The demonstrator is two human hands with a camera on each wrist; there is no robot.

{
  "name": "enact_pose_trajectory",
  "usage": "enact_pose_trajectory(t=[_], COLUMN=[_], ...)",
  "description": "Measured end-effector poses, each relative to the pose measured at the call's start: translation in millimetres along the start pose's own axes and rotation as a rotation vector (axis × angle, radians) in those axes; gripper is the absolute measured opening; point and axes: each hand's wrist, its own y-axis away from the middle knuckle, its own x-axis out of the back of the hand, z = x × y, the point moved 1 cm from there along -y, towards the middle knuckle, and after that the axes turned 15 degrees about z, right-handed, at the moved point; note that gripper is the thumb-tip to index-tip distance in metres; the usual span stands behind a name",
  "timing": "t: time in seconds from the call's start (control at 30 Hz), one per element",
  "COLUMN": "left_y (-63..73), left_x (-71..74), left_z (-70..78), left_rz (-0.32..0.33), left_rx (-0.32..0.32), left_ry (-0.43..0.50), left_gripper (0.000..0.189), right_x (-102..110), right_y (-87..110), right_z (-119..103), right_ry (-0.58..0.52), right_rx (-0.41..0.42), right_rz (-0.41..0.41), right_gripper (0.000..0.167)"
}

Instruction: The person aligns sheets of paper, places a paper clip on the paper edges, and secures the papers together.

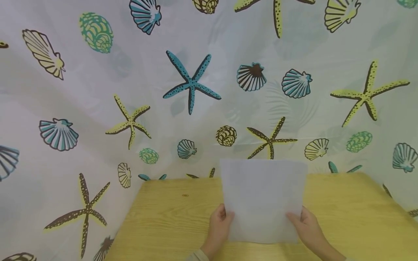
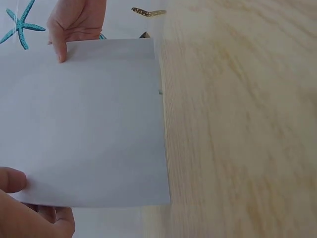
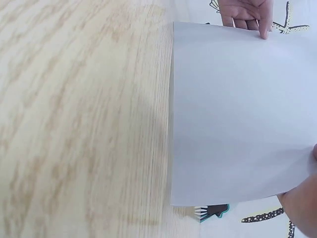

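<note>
Plain white paper [image 1: 264, 192], held tilted up over the tabletop [image 1: 169, 221], clamped at opposite side edges by left grip [image 1: 219, 225] and right grip [image 1: 308, 227]. Could bow or crease if pushed inward unevenly; could slip or swing down if pinched too loosely on one side. Counted outward: one paper outline, single or stacked impossible to tell; two grips; one tabletop; one apparent orange paper clip [image 1: 185, 195], lying beyond and left of the left grip; one shell-and-starfish cloth [image 1: 98, 83] behind.
</note>
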Motion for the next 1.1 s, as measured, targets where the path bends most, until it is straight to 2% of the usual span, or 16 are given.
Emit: enact_pose_trajectory(t=[0.1,0.27,0.4,0.5,0.57,0.67,0.8,0.97,1.1], left_y=[-5.5,-19.5,-18.7,-24.9,-36.4,-51.3,-61.6,-67.0,-72.8], left_x=[6.4,16.5,26.5,36.7,43.9,55.6,69.6,82.4,89.6], left_z=[-2.3,-10.0,10.8,15.6,2.6,-12.5,-18.6,-21.1,-25.0], left_rz=[0.004,-0.057,-0.099,-0.140,-0.161,-0.165,-0.142,-0.106,-0.080], left_rx=[-0.011,-0.022,-0.028,-0.051,-0.063,-0.121,-0.176,-0.176,-0.212], left_ry=[-0.051,-0.129,-0.163,-0.191,-0.218,-0.278,-0.362,-0.449,-0.522], left_gripper=[0.013,0.011,0.009,0.008,0.009,0.007,0.005,0.006,0.008], right_x=[0,2,3,4,5,6,8,8,7], right_y=[-0.2,0.1,0.5,0.6,0.3,0.3,1.5,4.8,6.0], right_z=[1,3,3,2,3,3,3,3,4], right_ry=[0.022,0.011,0.004,0.024,0.040,0.053,0.047,0.020,-0.003], right_rx=[-0.014,-0.025,-0.017,-0.010,-0.004,0.014,0.030,0.031,0.041], right_rz=[0.017,0.016,0.022,0.027,0.028,0.026,0.025,0.028,0.032], right_gripper=[0.032,0.032,0.032,0.032,0.032,0.033,0.034,0.035,0.035])
